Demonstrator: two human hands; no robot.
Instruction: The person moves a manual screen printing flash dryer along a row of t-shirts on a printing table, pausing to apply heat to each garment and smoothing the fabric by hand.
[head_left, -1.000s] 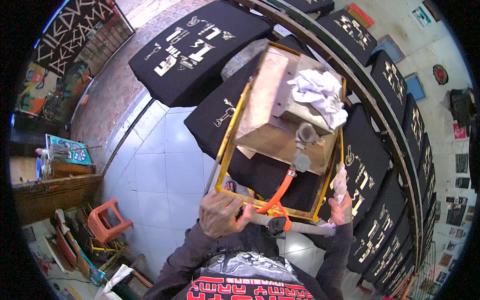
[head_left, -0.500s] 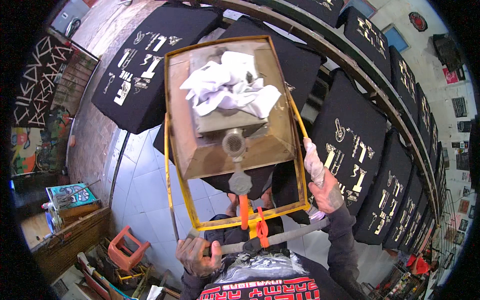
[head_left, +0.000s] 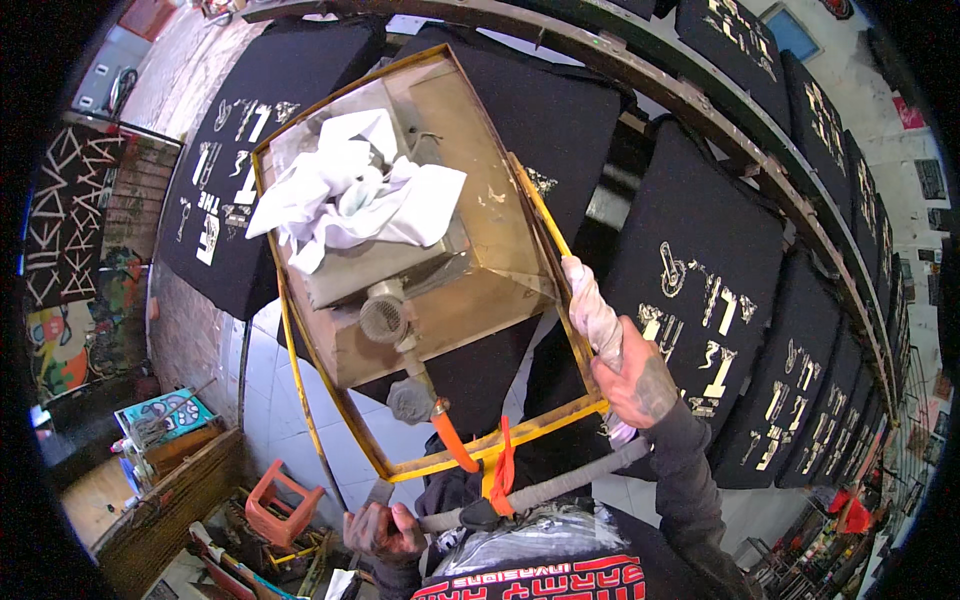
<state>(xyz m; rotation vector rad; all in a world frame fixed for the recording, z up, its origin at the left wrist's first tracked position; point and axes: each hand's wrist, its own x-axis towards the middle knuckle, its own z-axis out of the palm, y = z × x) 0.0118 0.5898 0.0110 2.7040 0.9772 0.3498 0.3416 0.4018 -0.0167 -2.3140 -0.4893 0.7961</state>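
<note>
Pale-lettered black shirts (head_left: 690, 290), red-lettered top (head_left: 560, 560), white-lettered board (head_left: 72, 215)

The place looked like a print workshop. Black shirts (head_left: 685, 205) lay stretched flat on both sides of the yellow frame (head_left: 432, 462), bearing what looked like one repeated pale design. A long rail (head_left: 790, 190) curved beyond the frame and round to its right, with more printed shirts past it. Left of the frame were a red stool (head_left: 282, 522) and jumbled boards (head_left: 225, 568); far right of it, papers (head_left: 931, 180) hung on the wall (head_left: 865, 95).
</note>
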